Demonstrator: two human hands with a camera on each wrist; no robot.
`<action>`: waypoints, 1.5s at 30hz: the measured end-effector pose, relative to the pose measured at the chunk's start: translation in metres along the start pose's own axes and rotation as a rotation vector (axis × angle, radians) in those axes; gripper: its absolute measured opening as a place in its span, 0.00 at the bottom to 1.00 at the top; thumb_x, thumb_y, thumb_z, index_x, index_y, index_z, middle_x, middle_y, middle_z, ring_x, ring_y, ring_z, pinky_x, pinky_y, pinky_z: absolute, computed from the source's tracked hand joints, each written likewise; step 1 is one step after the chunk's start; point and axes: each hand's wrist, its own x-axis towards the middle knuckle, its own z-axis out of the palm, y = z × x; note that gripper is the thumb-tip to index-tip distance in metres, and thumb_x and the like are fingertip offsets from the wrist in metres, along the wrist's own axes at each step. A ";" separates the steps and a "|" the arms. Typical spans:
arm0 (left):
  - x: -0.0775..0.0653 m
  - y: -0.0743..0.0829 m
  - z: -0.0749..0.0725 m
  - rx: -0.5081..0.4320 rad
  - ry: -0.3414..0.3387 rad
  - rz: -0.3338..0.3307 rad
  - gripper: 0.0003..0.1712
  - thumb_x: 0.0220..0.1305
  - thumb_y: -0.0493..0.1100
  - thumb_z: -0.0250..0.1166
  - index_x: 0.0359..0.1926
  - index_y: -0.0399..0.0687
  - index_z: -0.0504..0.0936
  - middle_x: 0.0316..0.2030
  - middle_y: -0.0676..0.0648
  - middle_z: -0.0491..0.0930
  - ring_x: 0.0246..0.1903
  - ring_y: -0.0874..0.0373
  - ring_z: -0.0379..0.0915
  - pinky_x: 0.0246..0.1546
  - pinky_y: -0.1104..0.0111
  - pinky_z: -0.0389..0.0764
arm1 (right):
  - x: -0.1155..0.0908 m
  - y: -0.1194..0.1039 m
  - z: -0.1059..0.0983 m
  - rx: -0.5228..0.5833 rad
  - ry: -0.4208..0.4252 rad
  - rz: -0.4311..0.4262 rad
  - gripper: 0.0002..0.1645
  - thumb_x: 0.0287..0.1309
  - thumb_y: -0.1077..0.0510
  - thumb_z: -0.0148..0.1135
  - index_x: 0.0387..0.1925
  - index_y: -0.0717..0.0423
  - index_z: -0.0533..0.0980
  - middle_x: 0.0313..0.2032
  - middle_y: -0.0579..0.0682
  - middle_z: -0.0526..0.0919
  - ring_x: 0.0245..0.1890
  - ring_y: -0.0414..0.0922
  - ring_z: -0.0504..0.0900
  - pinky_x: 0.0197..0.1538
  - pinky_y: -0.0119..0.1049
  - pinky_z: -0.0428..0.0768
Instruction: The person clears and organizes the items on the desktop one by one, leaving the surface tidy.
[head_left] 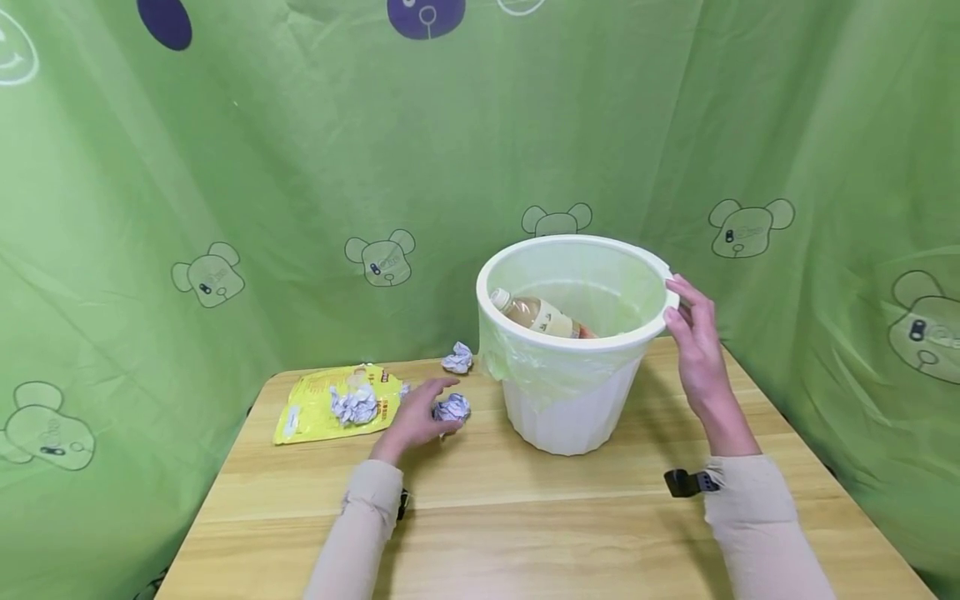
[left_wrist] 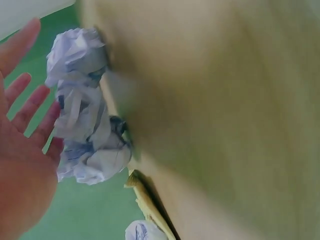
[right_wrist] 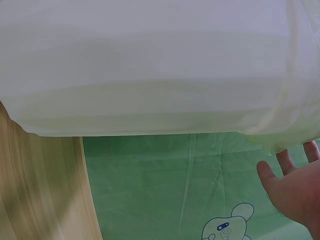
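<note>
My left hand (head_left: pixel 420 419) is spread over the wooden table beside a crumpled paper ball (head_left: pixel 452 408), thumb and fingers parted around it. In the left wrist view, crumpled paper balls (left_wrist: pixel 82 112) line up by the fingers, which are not closed on them. My right hand (head_left: pixel 697 342) holds the rim of a white trash can (head_left: pixel 573 412) at its right side, and the right wrist view has the fingers (right_wrist: pixel 285 162) up against the liner. A pale green bag (head_left: pixel 551 367) lines the can. Inside leans a capped drink bottle (head_left: pixel 536 314).
Left of my left hand lies a flat yellow packet (head_left: pixel 315 404) with another paper ball (head_left: pixel 355 404) on top. One more paper ball (head_left: pixel 458 358) sits near the table's back edge. A green curtain (head_left: pixel 300 167) with bear prints hangs around the table (head_left: pixel 525 533).
</note>
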 end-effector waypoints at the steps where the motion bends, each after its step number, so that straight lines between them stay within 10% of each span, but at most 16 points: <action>1: 0.001 -0.001 0.002 0.025 -0.006 0.003 0.48 0.54 0.48 0.81 0.74 0.53 0.70 0.71 0.44 0.73 0.69 0.42 0.69 0.75 0.42 0.63 | 0.000 0.000 0.000 -0.002 0.000 -0.001 0.29 0.79 0.53 0.47 0.77 0.48 0.62 0.80 0.50 0.51 0.74 0.51 0.61 0.77 0.35 0.64; 9: 0.003 -0.007 0.016 0.171 -0.035 0.088 0.42 0.56 0.47 0.79 0.71 0.52 0.74 0.67 0.45 0.77 0.66 0.44 0.74 0.74 0.44 0.67 | 0.000 0.001 0.000 -0.004 0.002 -0.002 0.29 0.79 0.53 0.47 0.77 0.49 0.62 0.80 0.50 0.51 0.73 0.49 0.62 0.74 0.29 0.66; 45: 0.005 0.011 0.000 -0.049 0.033 0.066 0.31 0.64 0.42 0.73 0.67 0.53 0.77 0.65 0.44 0.77 0.63 0.44 0.76 0.68 0.47 0.76 | 0.000 0.001 0.000 -0.032 0.002 0.005 0.29 0.80 0.51 0.47 0.77 0.47 0.61 0.80 0.49 0.51 0.74 0.51 0.61 0.79 0.40 0.62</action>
